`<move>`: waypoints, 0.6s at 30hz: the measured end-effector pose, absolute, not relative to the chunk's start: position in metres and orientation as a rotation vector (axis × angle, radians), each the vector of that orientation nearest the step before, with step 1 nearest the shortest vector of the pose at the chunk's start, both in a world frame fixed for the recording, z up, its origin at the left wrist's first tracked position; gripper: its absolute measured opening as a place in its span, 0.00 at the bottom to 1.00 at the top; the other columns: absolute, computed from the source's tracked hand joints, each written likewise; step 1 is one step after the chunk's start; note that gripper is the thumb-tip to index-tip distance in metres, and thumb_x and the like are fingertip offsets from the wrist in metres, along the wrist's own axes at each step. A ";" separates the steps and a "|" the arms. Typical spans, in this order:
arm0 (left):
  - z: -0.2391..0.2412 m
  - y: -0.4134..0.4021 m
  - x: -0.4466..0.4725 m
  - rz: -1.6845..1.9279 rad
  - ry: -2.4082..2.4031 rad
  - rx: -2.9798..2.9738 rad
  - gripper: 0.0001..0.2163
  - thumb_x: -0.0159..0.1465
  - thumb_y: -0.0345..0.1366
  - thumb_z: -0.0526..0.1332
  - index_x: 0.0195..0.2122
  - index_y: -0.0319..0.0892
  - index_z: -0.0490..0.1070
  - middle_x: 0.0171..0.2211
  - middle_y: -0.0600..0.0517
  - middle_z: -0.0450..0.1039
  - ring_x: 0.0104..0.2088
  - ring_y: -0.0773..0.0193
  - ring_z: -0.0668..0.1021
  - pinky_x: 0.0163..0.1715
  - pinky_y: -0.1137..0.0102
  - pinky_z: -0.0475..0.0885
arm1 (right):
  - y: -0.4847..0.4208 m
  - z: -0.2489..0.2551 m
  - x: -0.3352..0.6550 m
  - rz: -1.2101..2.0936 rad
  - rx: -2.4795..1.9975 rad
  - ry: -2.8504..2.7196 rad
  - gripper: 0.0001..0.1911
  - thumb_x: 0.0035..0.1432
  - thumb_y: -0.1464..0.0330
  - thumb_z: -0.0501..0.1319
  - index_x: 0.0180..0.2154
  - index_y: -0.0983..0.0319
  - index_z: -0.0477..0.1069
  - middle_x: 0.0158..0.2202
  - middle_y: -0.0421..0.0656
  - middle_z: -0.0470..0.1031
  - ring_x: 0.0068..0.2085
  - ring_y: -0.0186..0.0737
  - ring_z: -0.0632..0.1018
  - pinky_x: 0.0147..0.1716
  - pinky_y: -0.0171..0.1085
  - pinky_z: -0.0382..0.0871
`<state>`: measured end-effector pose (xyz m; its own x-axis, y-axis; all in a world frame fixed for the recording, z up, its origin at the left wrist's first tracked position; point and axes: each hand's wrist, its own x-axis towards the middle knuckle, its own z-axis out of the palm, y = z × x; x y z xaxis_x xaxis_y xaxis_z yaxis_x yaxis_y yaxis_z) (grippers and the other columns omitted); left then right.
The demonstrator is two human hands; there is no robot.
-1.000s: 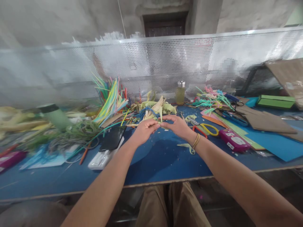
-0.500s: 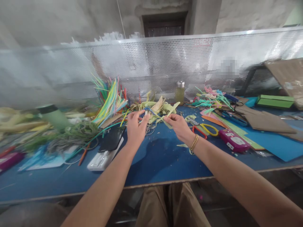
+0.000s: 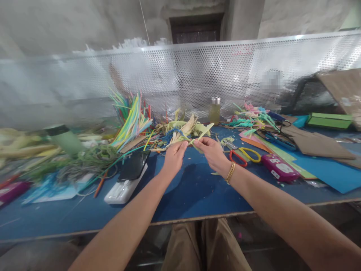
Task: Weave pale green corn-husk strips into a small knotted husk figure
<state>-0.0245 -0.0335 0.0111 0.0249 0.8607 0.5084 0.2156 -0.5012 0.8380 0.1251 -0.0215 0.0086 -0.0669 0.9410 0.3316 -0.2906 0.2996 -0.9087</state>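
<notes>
My left hand (image 3: 174,157) and my right hand (image 3: 211,151) meet above the blue table (image 3: 186,190), just in front of a heap of pale yellow-green husk strips (image 3: 187,130). Both hands pinch one thin pale green strip (image 3: 192,142) between fingertips, left hand at its left end and right hand at its right end. A gold bracelet (image 3: 230,172) circles my right wrist. A small green scrap (image 3: 216,173) lies on the table under my right wrist.
A black phone (image 3: 133,165) rests on a white case (image 3: 120,189) at left. Coloured straws (image 3: 132,116) fan up behind. Red and yellow scissors (image 3: 244,155), a pink case (image 3: 278,168), coloured paper, cardboard (image 3: 313,143) lie right. A perforated metal screen (image 3: 197,75) backs the table.
Half a second ago my left hand reached into the heap with fingers apart. It has come back toward me and now pinches the strip next to my right hand.
</notes>
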 end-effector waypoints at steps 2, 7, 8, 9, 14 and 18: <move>0.010 -0.034 -0.022 1.469 1.064 1.677 0.10 0.60 0.41 0.61 0.28 0.42 0.76 0.29 0.51 0.75 0.37 0.58 0.75 0.40 0.68 0.67 | -0.023 0.008 0.123 1.182 -0.691 -1.239 0.17 0.44 0.56 0.70 0.25 0.61 0.69 0.24 0.38 0.71 0.27 0.31 0.67 0.31 0.35 0.61; 0.004 -0.032 -0.017 1.422 0.991 1.488 0.05 0.58 0.38 0.62 0.31 0.42 0.74 0.27 0.53 0.70 0.28 0.65 0.71 0.31 0.71 0.65 | -0.022 0.006 0.121 1.145 -0.728 -1.224 0.19 0.43 0.55 0.70 0.24 0.61 0.67 0.25 0.37 0.70 0.27 0.31 0.66 0.31 0.34 0.62; 0.003 -0.032 -0.017 1.425 0.966 1.480 0.06 0.58 0.38 0.62 0.31 0.42 0.73 0.26 0.54 0.69 0.27 0.66 0.69 0.29 0.71 0.64 | -0.022 0.006 0.121 1.143 -0.725 -1.217 0.19 0.43 0.55 0.70 0.24 0.61 0.66 0.25 0.36 0.70 0.27 0.30 0.66 0.31 0.34 0.62; 0.003 -0.032 -0.017 1.429 0.941 1.485 0.06 0.59 0.39 0.61 0.30 0.42 0.72 0.25 0.54 0.67 0.26 0.66 0.68 0.28 0.71 0.63 | -0.023 0.006 0.120 1.146 -0.719 -1.211 0.19 0.43 0.55 0.70 0.24 0.61 0.66 0.25 0.36 0.70 0.28 0.30 0.66 0.32 0.34 0.62; 0.006 -0.032 -0.020 1.481 0.975 1.569 0.11 0.58 0.44 0.63 0.27 0.42 0.72 0.22 0.55 0.64 0.24 0.67 0.64 0.26 0.72 0.60 | -0.027 0.006 0.117 1.190 -0.707 -1.166 0.19 0.41 0.55 0.72 0.24 0.62 0.68 0.25 0.37 0.71 0.28 0.30 0.68 0.32 0.34 0.64; 0.009 -0.030 -0.023 1.505 1.124 1.581 0.10 0.56 0.42 0.66 0.25 0.42 0.73 0.21 0.55 0.66 0.23 0.67 0.65 0.25 0.72 0.59 | -0.026 0.003 0.115 1.210 -0.722 -1.108 0.21 0.38 0.57 0.74 0.26 0.61 0.67 0.24 0.36 0.70 0.27 0.30 0.69 0.30 0.33 0.64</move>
